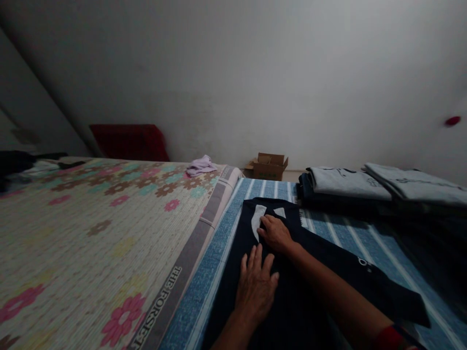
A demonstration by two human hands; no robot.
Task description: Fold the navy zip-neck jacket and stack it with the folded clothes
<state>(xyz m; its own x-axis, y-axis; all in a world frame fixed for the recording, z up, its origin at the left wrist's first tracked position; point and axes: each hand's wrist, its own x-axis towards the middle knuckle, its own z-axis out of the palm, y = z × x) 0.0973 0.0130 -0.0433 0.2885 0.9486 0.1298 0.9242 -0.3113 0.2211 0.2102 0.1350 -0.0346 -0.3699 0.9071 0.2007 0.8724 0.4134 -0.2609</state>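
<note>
A dark navy garment with long sleeves (299, 301) lies flat on the blue striped bedding, with white printed shapes near its far end. One sleeve stretches out to the right and carries a small white mark. My left hand (255, 287) rests palm down on the cloth, fingers spread. Just beyond it, my right hand (276, 234) touches the garment beside the white print, its fingers slightly bent and apart. Neither hand shows anything gripped. The near part of the garment runs out of view, and my right forearm covers some of it.
Folded grey and dark clothes (350, 183) are stacked at the right. To the left lies a flowered mat (146, 233) with a grey border. A lilac cloth (200, 166) sits on its far edge. An open cardboard box (269, 170) stands by the wall, and dark clothes (14, 167) lie far left.
</note>
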